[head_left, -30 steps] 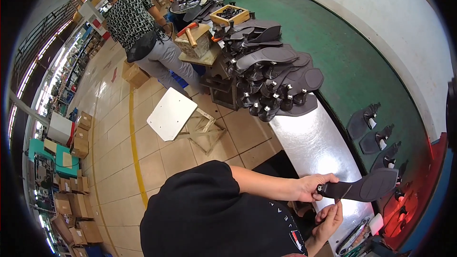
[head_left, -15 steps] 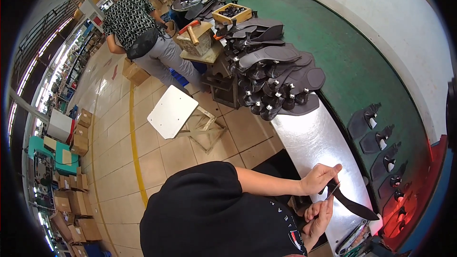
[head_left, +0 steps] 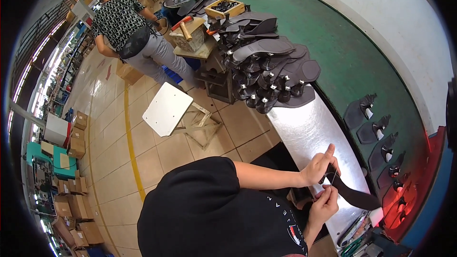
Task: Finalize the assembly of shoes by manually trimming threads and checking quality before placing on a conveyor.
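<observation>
Both my hands work at the near end of a flat, dark, sole-shaped piece (head_left: 358, 198), which lies slanting down to the right over the shiny metal-covered bench (head_left: 304, 128). My left hand (head_left: 318, 166) pinches its upper edge, index finger raised. Just below, my right hand (head_left: 324, 205) grips the same end. A thin light strand runs between the two hands.
A big pile of similar dark pieces (head_left: 271, 74) sits at the bench's far end. More pieces (head_left: 376, 133) lie in a row on the green surface. Hand tools (head_left: 354, 231) lie near my right hand. A white stool (head_left: 166, 108) and a person in a patterned shirt (head_left: 124, 19) are on the tiled floor.
The dark piece was held up level a second ago. It has come down toward the bench and tilted, and both hands have closed in on its near end.
</observation>
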Demonstrator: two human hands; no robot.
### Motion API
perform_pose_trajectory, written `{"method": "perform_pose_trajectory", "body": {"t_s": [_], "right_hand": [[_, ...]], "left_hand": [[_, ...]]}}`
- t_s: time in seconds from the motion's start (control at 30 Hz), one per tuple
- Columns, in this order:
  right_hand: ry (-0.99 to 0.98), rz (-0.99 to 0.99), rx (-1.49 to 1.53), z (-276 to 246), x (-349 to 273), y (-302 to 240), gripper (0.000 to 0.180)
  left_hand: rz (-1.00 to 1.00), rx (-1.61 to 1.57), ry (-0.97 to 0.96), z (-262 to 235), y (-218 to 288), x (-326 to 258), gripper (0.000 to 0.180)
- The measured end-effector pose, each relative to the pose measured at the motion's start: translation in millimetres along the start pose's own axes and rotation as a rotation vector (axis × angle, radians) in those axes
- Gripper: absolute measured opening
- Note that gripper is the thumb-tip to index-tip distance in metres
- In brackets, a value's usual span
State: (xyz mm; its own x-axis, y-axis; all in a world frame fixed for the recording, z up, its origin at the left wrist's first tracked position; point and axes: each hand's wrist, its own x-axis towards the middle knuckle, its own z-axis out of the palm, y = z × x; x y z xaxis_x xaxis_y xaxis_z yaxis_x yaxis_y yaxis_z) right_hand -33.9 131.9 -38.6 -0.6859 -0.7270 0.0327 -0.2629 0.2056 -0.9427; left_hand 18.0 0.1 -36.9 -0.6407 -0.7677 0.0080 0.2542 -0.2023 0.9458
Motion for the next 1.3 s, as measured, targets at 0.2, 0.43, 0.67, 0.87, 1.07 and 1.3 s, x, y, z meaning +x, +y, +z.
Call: {"method": "perform_pose_trajectory", "body": {"t_s": [0.2,0.43,0.67,0.87,1.07,1.3], "right_hand": [[-0.099,-0.123,-0.074,1.3,-0.6,-9.2,0.017],[-0.216,-0.213,-0.08,-1.4,-12.7,-24.9,0.013],[0.027,-0.232,-0.245,-17.6,5.6,9.7,0.018],[0.024,-0.18,-0.231,-8.1,4.5,15.9,0.02],[0.088,-0.185,-0.265,-1.3,4.3,15.6,0.017],[-0.023,-0.129,-0.145,11.2,-7.5,8.9,0.021]], "left_hand": [[-0.087,-0.013,-0.039,5.5,17.0,3.8,0.095],[-0.707,-0.747,-0.085,-6.3,-16.0,31.4,0.057],[-0.95,-0.922,-0.001,1.0,-14.4,16.8,0.046],[-0.736,-0.576,0.062,-2.1,-15.4,18.0,0.045],[-0.554,-0.374,0.137,10.0,-21.5,17.4,0.039],[-0.706,-0.535,0.064,4.9,-19.1,11.0,0.035]]}}
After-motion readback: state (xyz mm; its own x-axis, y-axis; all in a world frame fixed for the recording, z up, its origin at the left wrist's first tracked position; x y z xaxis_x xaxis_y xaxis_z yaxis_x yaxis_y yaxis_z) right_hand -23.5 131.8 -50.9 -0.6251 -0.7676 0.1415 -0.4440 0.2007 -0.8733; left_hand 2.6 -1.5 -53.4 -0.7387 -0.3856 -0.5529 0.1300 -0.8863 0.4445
